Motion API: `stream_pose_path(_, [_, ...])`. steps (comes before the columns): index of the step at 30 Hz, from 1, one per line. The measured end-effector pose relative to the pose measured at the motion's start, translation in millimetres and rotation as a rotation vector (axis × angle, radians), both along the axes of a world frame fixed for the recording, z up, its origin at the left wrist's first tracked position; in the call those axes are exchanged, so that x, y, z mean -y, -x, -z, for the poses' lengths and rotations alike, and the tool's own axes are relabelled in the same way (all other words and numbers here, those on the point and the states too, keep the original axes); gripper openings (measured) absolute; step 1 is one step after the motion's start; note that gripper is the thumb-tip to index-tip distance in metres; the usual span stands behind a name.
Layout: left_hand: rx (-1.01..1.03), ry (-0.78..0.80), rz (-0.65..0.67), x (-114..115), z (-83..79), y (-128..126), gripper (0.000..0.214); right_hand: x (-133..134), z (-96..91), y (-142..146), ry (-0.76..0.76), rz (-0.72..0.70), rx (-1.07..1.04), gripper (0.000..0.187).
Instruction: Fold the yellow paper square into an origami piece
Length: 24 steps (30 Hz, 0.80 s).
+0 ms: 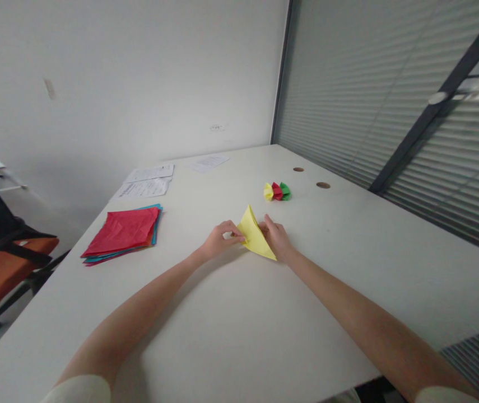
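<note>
Folded yellow paper held between two bare hands

The folded sheet of thin, bright yellow paper (254,235) is held just above the white tabletop (214,330), one corner pointed upward and another slanted down toward the right wrist. Its left edge is pinched between the thumb and fingers of the left hand (220,239). Its right side is gripped by the right hand (279,238), whose thumb is raised and whose fingers are partly hidden by the paper; how firmly it is pressed there cannot be told. Whether the lower edge is rested on the tabletop cannot be told either.

Just beyond the grip and slightly to its right, a small row of fanned paper pieces in yellow, red and green (277,191) is set, the three touching side by side. Farther off in that direction, two round brown-rimmed holes (323,185) are cut into the tabletop.

To the left of the grip, well apart from it, a loose stack of red, blue and orange paper sheets (124,229) is laid, topped by a creased red one. Beyond the stack, white printed pages (149,180) are spread. Far left of the grip, an orange-seated office chair (12,268) is seen beside the table.
</note>
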<state>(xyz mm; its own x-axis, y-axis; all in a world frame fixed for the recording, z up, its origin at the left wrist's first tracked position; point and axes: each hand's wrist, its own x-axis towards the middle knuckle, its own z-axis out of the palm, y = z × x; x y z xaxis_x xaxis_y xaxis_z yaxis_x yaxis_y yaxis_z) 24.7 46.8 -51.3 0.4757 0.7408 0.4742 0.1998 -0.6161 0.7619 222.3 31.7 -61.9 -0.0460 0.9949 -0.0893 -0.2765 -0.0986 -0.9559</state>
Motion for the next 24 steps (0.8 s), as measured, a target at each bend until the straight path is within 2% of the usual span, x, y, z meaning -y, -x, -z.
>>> stream_pose_path(3, [-0.065,-0.131,-0.025,2,-1.8,-1,0.023,0,0.7,0,-0.018,0.005,0.018,0.062])
stream_pose_path(6, [-0.06,-0.156,-0.071,2,-0.7,-2,0.023,-1,1.0,-2,-0.014,0.011,0.064,0.063])
stream_pose_path(9, [0.037,-0.084,-0.09,2,0.9,-4,0.026,-2,2.9,-4,-0.053,0.049,0.106,0.06])
stream_pose_path(12, [0.161,0.043,-0.124,1,2.9,-7,0.027,-5,5.1,-2,-0.096,0.056,0.051,0.054])
stream_pose_path(16, [0.28,0.18,-0.262,-1,5.2,-8,0.028,-4,2.3,1,-0.055,-0.025,0.025,0.054])
stream_pose_path(21, [0.352,0.169,-0.442,-5,8.7,-6,0.029,3,-3.2,0,-0.083,-0.107,0.061,0.047])
stream_pose_path(24, [0.438,0.265,-0.495,-5,14.7,-7,0.031,2,-1.0,-2,-0.067,-0.048,0.146,0.035])
